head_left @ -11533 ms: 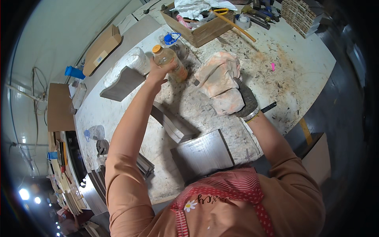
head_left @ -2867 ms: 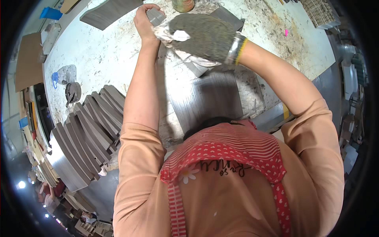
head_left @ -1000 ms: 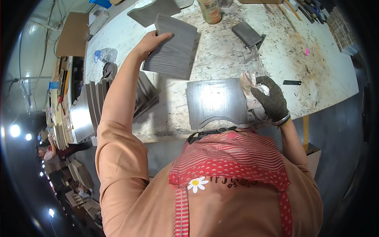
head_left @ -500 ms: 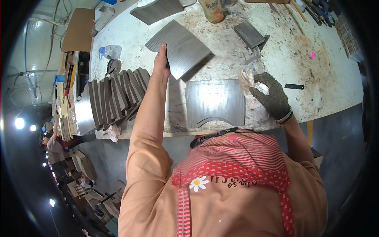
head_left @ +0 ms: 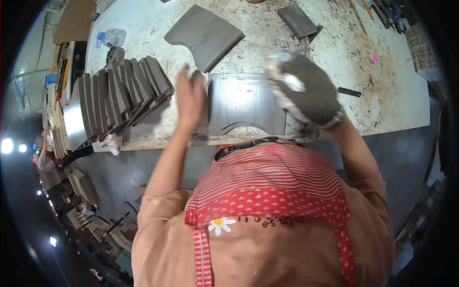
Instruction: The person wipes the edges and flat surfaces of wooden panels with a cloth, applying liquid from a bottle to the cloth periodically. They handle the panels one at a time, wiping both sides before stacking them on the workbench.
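A grey wood-grain panel (head_left: 244,103) with a curved cutout lies flat in front of me on the worktable. Beside its left edge is my left hand (head_left: 190,98), bare, fingers stretched out and holding nothing. Over the panel's right part, my right hand (head_left: 311,91), in a dark dirty glove, grips a bunched, stained pale cloth (head_left: 282,71); a white patch shows at the fingers. Motion blurs cloth and glove a little. Farther back, a second grey panel (head_left: 205,36) with a similar curve rests on the tabletop, apart from my left hand.
Leaning at the left is a row of grey curved panels (head_left: 117,95). A clear plastic bag (head_left: 112,37) lies behind them. Small dark boards (head_left: 299,21) sit at the back, a black ruler (head_left: 349,92) at the right, near a pink scrap (head_left: 374,59). A wicker basket (head_left: 420,48) stands far right.
My left hand has let go of the second panel, now lying on the table, and drawn back toward me. My right hand has brought the cloth over the near panel. The view has shifted.
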Available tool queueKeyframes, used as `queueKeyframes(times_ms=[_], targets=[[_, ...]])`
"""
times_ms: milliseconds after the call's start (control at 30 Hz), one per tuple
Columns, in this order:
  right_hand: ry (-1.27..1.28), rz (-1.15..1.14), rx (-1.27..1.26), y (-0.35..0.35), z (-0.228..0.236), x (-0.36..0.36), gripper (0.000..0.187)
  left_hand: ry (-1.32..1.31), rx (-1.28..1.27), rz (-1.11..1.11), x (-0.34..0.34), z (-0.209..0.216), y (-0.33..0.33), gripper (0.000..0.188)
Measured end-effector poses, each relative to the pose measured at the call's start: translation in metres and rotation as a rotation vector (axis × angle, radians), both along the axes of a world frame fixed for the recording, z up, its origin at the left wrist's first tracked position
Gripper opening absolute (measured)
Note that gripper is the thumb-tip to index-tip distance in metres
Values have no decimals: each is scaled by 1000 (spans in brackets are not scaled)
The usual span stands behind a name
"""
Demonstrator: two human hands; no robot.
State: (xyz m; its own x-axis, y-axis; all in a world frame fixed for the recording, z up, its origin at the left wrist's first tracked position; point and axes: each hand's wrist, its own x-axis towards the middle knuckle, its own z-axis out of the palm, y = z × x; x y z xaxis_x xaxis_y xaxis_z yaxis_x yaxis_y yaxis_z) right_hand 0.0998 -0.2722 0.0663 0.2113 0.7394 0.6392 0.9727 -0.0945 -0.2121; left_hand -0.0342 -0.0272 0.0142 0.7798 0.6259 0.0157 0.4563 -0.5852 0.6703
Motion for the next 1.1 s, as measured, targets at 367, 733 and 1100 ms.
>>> queueKeyframes(times_ms=[367, 733, 1100], targets=[[215, -257, -681, 38, -21, -31, 33, -130, 89, -209, -23, -35, -23, 47], [526, -505, -607, 58, -17, -52, 23, -251, -13, -255, -24, -42, -23, 50], [337, -834, -463, 7, -26, -35, 27, -373, 82, -516, -32, -41, -3, 52]])
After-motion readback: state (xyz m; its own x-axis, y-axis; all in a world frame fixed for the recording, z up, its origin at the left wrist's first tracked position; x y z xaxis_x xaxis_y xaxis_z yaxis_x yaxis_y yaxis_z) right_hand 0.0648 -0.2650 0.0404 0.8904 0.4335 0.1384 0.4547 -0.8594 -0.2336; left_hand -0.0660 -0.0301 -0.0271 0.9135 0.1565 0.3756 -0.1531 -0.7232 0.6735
